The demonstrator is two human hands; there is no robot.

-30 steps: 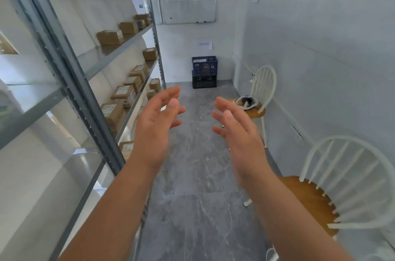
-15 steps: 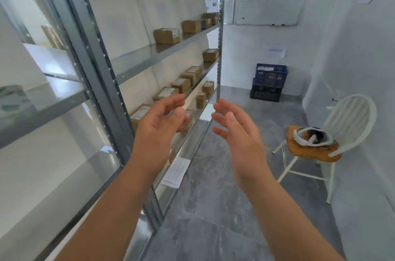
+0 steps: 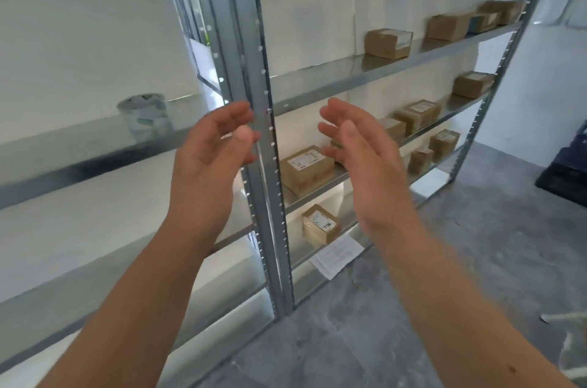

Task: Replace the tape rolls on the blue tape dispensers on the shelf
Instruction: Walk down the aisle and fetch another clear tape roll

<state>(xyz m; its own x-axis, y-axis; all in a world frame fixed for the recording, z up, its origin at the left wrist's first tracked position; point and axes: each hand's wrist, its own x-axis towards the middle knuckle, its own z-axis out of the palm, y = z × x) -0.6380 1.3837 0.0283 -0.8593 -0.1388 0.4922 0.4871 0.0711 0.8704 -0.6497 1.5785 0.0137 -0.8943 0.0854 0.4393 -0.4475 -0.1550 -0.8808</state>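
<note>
Shelf (image 3: 374,70): left hand (image 3: 209,159), right hand (image 3: 365,159) empty, raised.

Both bare forearms reach forward, raised. Left hand (image 3: 209,159) and right hand (image 3: 365,159) face each other palm to palm, apart, holding nothing. Fingers (image 3: 333,111) loosely spread and slightly curled.

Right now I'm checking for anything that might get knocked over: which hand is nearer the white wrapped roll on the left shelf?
Left. The left hand is raised just right of the white wrapped roll; the right hand is farther right, past the metal upright.
</note>
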